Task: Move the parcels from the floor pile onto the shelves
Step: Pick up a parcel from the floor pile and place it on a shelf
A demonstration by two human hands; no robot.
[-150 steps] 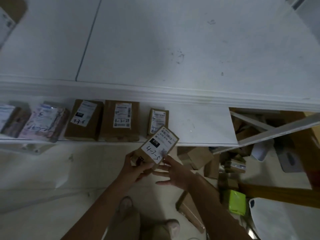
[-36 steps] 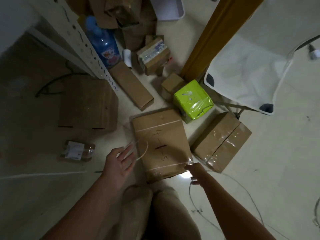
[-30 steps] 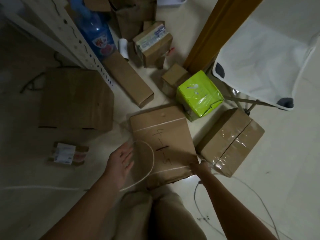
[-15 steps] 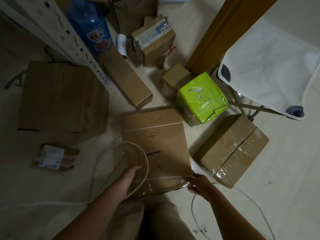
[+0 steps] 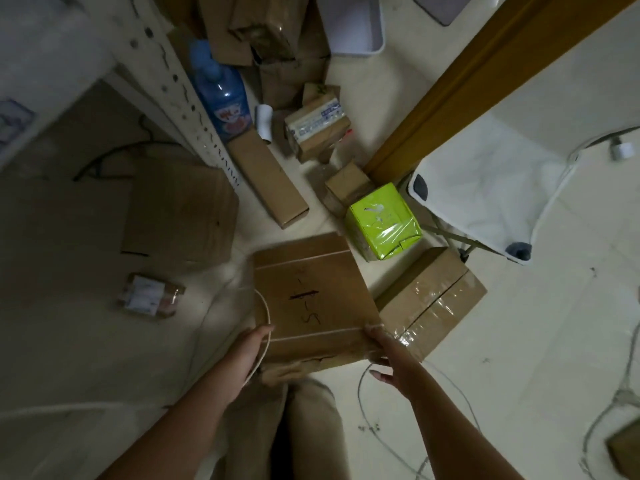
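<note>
Blue bottle (image 5: 221,88) with a printed label stands on the pale floor (image 5: 519,341), tight against the perforated white upright (image 5: 183,98). Small white roll (image 5: 264,123) just right of the bottle. Wooden door frame (image 5: 467,81) runs diagonally, upper right. White fabric seat (image 5: 485,199) on thin legs beside it. Thin white cable (image 5: 388,441) loops over the floor.

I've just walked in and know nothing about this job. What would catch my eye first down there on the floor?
Probably the bright green wrapped parcel, the one vivid colour among brown boxes, just right of centre. Next, the large flat cardboard parcel with handwriting on top, gripped at its near corners by the left hand and right hand. A blue bottle stands beside the white shelf post farther back.
</note>
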